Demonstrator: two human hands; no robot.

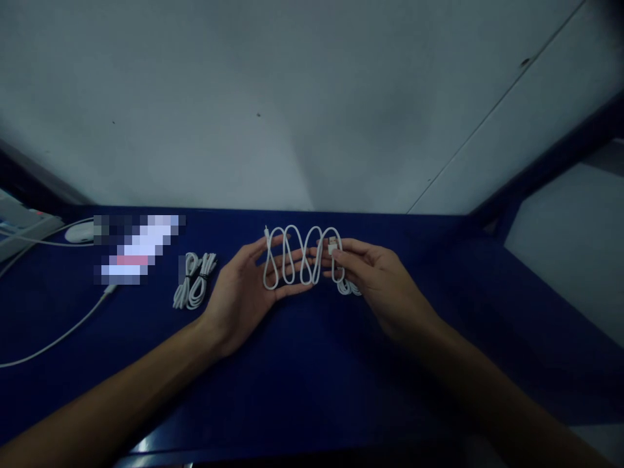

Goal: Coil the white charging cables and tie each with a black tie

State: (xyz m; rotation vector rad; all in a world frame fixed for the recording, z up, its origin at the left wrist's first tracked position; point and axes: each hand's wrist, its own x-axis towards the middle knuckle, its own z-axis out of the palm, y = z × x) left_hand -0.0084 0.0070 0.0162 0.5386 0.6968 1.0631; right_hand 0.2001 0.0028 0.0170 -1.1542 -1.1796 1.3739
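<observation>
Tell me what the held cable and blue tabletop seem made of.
Held cable: likely soft plastic or rubber, smooth and white; no weave shows and it bends in rounded loops.
Blue tabletop: glossy, perhaps painted metal or laminate; the bright reflection near its front edge shows sheen, not material.

Left hand (246, 292): palm turned upward, fingers extended and slightly spread. Right hand (383, 283): located to the right of the left hand, thumb pressed toward the fingers in a pinch, fingertips near those opposite. Bare left forearm (136, 390) and right forearm (487, 377) slant inward, both nearer the body than the left hand.
</observation>
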